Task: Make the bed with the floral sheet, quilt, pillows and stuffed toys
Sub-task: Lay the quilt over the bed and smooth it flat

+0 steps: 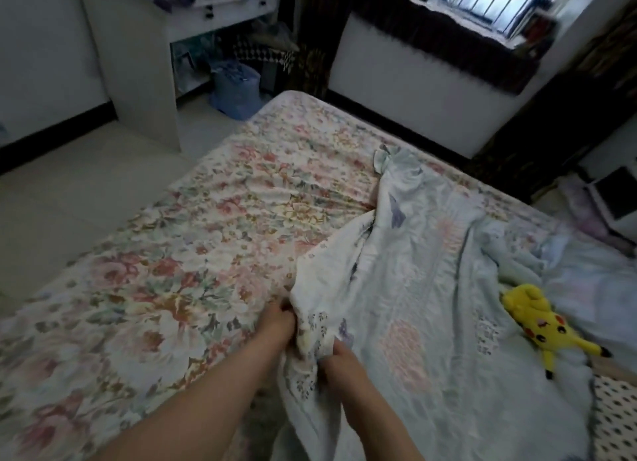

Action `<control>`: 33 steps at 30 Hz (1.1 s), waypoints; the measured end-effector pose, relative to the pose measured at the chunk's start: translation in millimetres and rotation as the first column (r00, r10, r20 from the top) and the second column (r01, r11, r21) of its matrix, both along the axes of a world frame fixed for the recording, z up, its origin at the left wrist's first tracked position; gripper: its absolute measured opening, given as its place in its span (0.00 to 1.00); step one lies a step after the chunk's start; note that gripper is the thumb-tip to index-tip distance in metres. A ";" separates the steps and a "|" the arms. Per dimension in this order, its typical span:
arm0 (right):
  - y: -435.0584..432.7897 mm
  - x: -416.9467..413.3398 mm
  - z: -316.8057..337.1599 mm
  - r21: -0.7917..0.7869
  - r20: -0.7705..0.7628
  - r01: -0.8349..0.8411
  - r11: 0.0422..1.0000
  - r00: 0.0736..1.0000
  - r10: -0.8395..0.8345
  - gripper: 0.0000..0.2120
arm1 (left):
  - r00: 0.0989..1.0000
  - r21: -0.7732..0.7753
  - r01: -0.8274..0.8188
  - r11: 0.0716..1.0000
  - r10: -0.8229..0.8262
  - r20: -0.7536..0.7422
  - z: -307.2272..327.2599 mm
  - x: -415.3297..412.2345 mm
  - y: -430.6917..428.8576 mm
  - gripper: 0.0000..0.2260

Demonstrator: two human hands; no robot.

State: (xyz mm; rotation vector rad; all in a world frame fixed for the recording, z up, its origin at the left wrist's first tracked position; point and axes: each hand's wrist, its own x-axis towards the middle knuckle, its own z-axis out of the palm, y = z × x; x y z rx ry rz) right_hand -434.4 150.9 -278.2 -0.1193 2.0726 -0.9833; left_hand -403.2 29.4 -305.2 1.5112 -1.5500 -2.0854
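The floral sheet (179, 254) lies spread over the bed, its pink and rust blooms and green leaves on cream lightly creased. Across its right half sprawls the quilt (431, 288), pale blue-green with faint pink patches and small purple sprigs. It is rumpled into long folds, with one corner reaching toward the far edge. The left hand (275, 322) and right hand (341, 357) sit close together at the quilt's near left edge, each grip pinching a bunch of the cloth. A yellow stuffed toy (541, 326) lies on the quilt to the right, and a dotted pillow (617, 416) shows at the lower right.
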 end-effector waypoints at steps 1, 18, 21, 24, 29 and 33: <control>-5.9 0.1 15.7 0.042 -0.101 -0.030 0.999 0.994 0.034 0.19 | 0.990 -0.203 0.136 0.970 -0.125 0.067 15.6 5.6 -2.6 0.11; -13.7 45.8 5.6 0.053 -0.144 0.252 0.966 0.960 -0.242 0.33 | 0.554 -0.378 0.828 0.414 -0.708 0.438 136.2 100.1 35.6 0.26; -12.7 85.1 80.8 0.107 -0.252 0.236 0.966 0.946 -0.204 0.17 | 0.399 -0.388 0.900 0.200 -0.734 0.549 144.3 105.8 36.1 0.21; -16.1 107.0 91.0 0.171 -0.326 0.244 0.955 0.928 -0.179 0.07 | 0.324 -0.391 0.914 0.112 -0.780 0.536 143.0 123.2 25.3 0.19; -23.2 128.1 94.9 0.270 -0.365 0.257 0.928 0.919 -0.148 0.06 | 0.266 -0.417 0.908 0.045 -0.830 0.490 149.9 148.4 7.0 0.23; -32.1 132.1 97.6 0.258 -0.334 0.229 0.939 0.933 -0.135 0.12 | 0.377 -0.443 0.878 0.179 -0.829 0.413 163.0 158.3 -4.6 0.20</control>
